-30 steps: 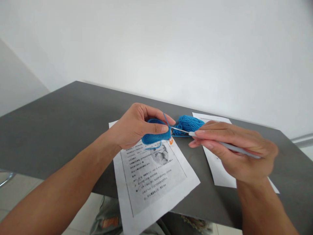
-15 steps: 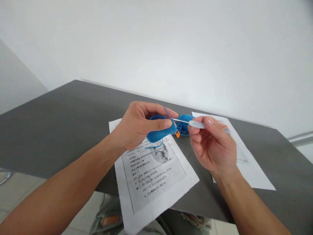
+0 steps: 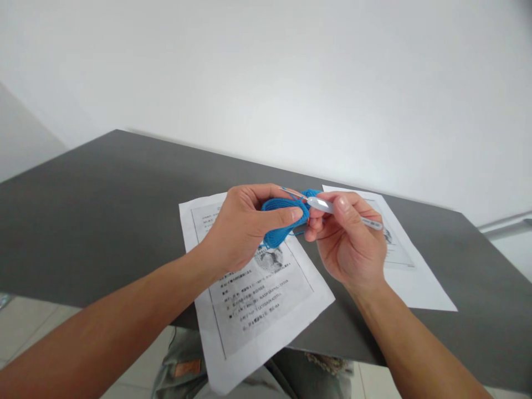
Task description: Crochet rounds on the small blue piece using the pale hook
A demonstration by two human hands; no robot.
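Note:
My left hand (image 3: 249, 224) is closed on a blue crocheted piece (image 3: 279, 235), thumb on its near side and index finger stretched along the top. In my right hand (image 3: 353, 233) is a crochet hook (image 3: 321, 205) with a pale grey handle, pinched between thumb and fingers. The hook's thin metal shaft reaches left over the piece's upper edge, by my left index finger, with blue yarn at it. Behind the hands, a ball of blue yarn (image 3: 312, 193) shows only in part. A little orange is barely visible beside my right fingers.
A printed sheet with text and a picture (image 3: 266, 316) lies under my hands and hangs over the near edge of the dark grey table (image 3: 124, 221). Another printed sheet (image 3: 428, 285) lies to the right. A white wall (image 3: 266, 83) stands behind the table.
My right hand has moved left, bringing the hook's shaft further over the piece. Both hands are closer together. The orange stitch marker, plain before, is now mostly hidden.

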